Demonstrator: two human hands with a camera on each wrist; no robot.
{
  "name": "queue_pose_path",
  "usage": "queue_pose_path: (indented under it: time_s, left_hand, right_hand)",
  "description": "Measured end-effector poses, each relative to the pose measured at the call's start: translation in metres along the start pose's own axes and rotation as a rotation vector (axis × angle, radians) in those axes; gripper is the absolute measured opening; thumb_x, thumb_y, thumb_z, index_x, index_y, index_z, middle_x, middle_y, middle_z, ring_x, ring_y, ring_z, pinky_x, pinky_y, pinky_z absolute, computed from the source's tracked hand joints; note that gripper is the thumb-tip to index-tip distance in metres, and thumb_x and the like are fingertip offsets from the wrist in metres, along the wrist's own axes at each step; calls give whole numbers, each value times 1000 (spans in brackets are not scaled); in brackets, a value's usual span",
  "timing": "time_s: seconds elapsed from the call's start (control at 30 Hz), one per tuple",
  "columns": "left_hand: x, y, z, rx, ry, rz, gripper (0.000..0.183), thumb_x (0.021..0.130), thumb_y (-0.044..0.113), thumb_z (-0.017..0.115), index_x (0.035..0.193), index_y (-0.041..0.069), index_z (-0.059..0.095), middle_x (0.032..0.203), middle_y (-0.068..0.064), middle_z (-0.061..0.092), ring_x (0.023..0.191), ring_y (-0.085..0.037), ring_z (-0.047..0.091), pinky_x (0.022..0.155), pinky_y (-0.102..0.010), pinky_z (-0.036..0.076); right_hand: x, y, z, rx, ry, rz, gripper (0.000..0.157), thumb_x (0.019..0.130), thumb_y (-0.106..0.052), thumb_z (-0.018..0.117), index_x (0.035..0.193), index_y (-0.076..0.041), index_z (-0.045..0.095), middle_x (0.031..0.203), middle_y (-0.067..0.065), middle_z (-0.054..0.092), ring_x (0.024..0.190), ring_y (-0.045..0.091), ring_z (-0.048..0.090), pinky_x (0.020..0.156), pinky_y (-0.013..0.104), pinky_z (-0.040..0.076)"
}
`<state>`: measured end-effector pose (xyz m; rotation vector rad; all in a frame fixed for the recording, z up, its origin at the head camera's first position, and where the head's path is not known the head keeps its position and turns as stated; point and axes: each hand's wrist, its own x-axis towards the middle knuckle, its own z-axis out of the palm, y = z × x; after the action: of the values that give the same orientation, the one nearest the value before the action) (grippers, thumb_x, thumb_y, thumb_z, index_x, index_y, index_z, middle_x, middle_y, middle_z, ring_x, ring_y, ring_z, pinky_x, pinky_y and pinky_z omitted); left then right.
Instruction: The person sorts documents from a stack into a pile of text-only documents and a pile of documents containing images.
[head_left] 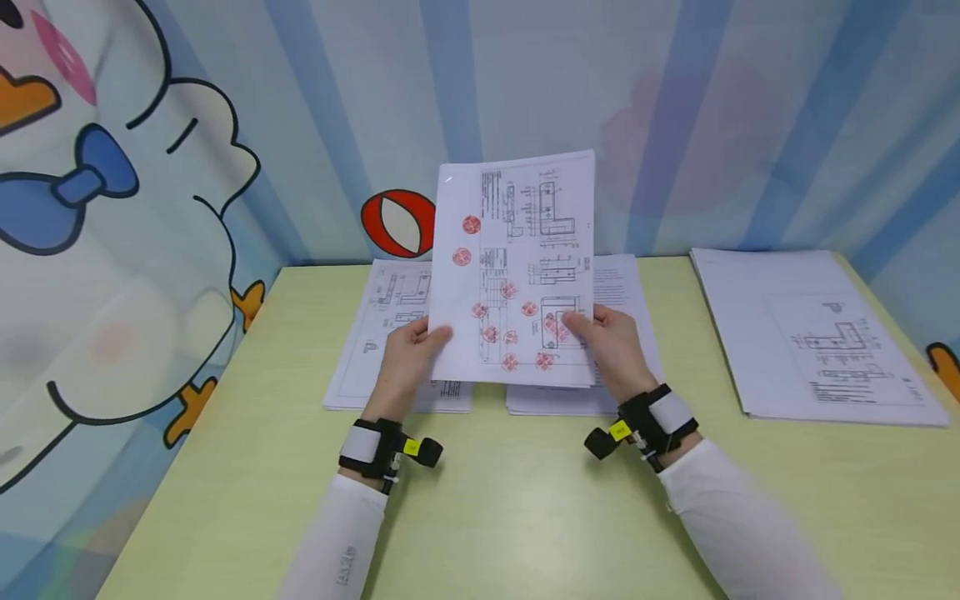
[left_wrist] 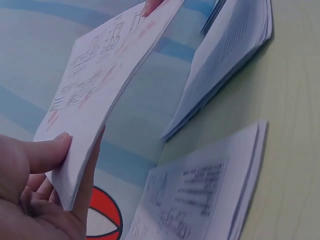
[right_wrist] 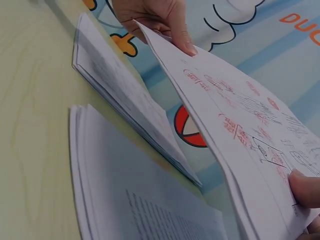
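Note:
Both hands hold up a stack of paper sheets (head_left: 457,292) above the table. Its top sheet carries technical line drawings and several round red stamps. The left hand (head_left: 405,362) pinches the lower left edge, thumb on top and fingers beneath, as the left wrist view shows the thumb (left_wrist: 47,152) on the paper. On the opposite edge, the right hand (head_left: 618,350) grips with its thumb (right_wrist: 305,189) lying over the printed drawing. Partly hidden behind the held stack are a left pile of drawings (head_left: 352,375) and a middle pile of text pages (head_left: 622,292), both on the table.
A thicker pile of drawing sheets (head_left: 750,333) lies at the table's right side. The pale yellow-green table (head_left: 510,517) meets a striped cartoon backdrop (head_left: 525,83) at its far edge. Wrist cameras (head_left: 427,452) are strapped to both wrists.

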<state>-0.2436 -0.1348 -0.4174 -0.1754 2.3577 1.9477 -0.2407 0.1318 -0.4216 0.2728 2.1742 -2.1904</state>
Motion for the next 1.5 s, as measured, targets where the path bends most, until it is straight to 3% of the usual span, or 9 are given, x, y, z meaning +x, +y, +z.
queue_pose_path:
  time_s: [0.2,0.5,0.63,0.8,1.0,1.13,1.27,1.37,1.5]
  left_hand:
    - [4,-8,-37,104,42,-15,42,94,30,53,131,9,52,113,-10,62,100,-16,57,80,-26,45]
    - [9,-25,-83,345,136,-44,41,96,15,44,134,1,46,115,-18,55,99,-26,50,80,-32,40]
    - [8,-30,-96,382,155,-78,43,95,13,44,136,1,44,119,-20,53,101,-29,48,83,-35,39]
    - [7,-36,-108,396,186,-133,46,94,14,47,139,3,42,124,-20,49,106,-30,45,90,-42,39]
    - [10,-41,-115,474,204,-150,46,93,14,49,137,3,45,120,-20,53,102,-30,49,83,-37,41]
    - [7,-41,-118,561,222,-116,43,92,13,51,132,0,50,114,-22,57,96,-31,51,76,-35,41]
    - [3,-41,-120,563,230,-126,42,92,15,52,131,-1,52,117,-22,57,100,-32,52,81,-40,43]
    - [2,-42,-122,537,237,-145,42,93,19,52,130,-1,53,123,-22,56,106,-33,52,89,-46,43]
    - [3,-42,-123,545,235,-148,43,95,26,48,129,0,55,127,-22,57,112,-35,52,95,-50,42]
  right_hand:
    - [1,3,45,-92,-34,-34,36,92,-25,58,125,-11,57,105,14,70,82,19,70,61,26,57]
    - [8,11,97,-266,-155,-65,41,92,-7,46,133,-7,51,112,13,67,89,20,64,64,24,48]
    - [10,19,110,-330,-165,-111,47,91,-7,50,138,-10,46,97,9,67,68,13,56,54,22,40]
    - [11,27,123,-417,-135,-166,55,89,-8,55,142,-10,39,66,2,47,50,11,40,45,23,30]
    - [11,31,132,-465,-119,-153,50,88,-9,57,137,-8,47,80,10,65,62,16,55,51,24,37]
    - [10,30,134,-518,-119,-170,35,87,-9,59,122,-8,62,77,8,64,62,16,55,51,24,37]
    - [8,27,132,-600,-135,-171,11,86,-11,60,90,-3,66,61,3,51,53,15,47,46,24,31]
    - [8,25,131,-641,-159,-140,19,85,-15,60,70,-4,58,55,1,44,47,13,42,43,23,29]
    - [8,23,130,-639,-182,-108,27,86,-18,59,62,-8,51,51,0,46,43,12,45,40,22,32]
